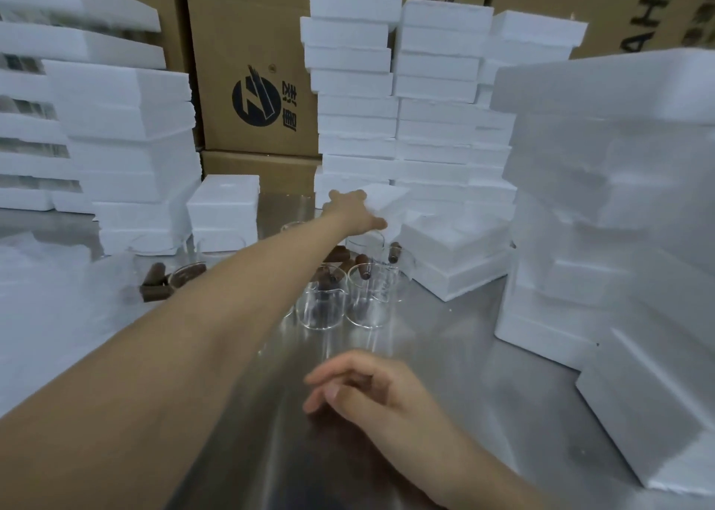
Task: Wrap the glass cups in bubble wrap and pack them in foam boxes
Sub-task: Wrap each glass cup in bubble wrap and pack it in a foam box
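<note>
Left hand [354, 209] is stretched toward the back of the bench [445, 354] and grips a tilted foam box [389, 200], fingers on top, thumb under. Right hand [367, 385] rests near the front edge, fingers relaxed, holding nothing. Cups [348, 300] stand mid-bench btwn the hands, just left of a low foam pile [456, 254]. Right stack [619, 200] crowds the right edge; back stacks [387, 103] & left stack [135, 142] close the rest. Bare steel lies around the right hand.

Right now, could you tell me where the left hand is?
Head view, far centre: the left hand grips a foam box just beyond the glass cups.
</note>
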{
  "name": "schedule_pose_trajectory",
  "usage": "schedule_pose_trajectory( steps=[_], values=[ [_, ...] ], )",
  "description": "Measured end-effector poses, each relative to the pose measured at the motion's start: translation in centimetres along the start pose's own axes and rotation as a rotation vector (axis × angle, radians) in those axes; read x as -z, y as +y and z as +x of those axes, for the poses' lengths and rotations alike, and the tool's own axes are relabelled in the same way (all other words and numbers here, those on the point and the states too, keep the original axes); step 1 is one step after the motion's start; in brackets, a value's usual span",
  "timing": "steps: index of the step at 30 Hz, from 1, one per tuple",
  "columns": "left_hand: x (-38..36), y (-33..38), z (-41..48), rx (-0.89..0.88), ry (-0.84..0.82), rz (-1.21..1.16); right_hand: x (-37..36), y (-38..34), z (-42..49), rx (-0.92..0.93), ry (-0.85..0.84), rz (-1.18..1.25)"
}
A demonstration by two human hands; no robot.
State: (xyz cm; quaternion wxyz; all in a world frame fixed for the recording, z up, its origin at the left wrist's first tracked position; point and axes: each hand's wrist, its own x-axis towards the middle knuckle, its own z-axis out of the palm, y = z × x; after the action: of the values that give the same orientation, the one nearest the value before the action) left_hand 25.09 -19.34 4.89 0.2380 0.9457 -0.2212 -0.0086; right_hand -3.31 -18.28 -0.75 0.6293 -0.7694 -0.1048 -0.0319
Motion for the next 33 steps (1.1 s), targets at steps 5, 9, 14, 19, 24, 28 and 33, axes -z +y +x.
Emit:
schedule_pose_trajectory(
  steps=[5,9,14,19,24,28,33],
  values=[
    [2.6,0.2,-2.2,0.115,0.363,-0.497,0.3,0.0,-0.1,0.003,-0.010,0.042],
    [5.9,0.2,-8.1,0.173,0.311,-1.159,0.4,-0.2,-0.1,0.022,0.069,0.077],
    [6.7,-3.2,-19.6,0.125,-0.109,-1.407,1.3,-0.4,0.0,0.164,0.489,0.117],
    [5.1,-7.2,-26.7,0.315,-0.266,-1.228,2.7,-0.9,-0.5,0.275,0.772,0.245],
    [4.4,-9.6,-28.4,0.390,-0.211,-0.925,3.8,-1.0,-1.0,0.296,0.640,0.061],
    [3.7,-10.5,-29.2,0.142,0.084,-0.494,3.7,-0.3,-1.3,0.295,0.511,-0.332],
    [2.2,-8.8,-32.1,-0.370,0.225,-0.204,2.4,-0.8,-1.0,0.432,0.494,-0.565]
  ],
)
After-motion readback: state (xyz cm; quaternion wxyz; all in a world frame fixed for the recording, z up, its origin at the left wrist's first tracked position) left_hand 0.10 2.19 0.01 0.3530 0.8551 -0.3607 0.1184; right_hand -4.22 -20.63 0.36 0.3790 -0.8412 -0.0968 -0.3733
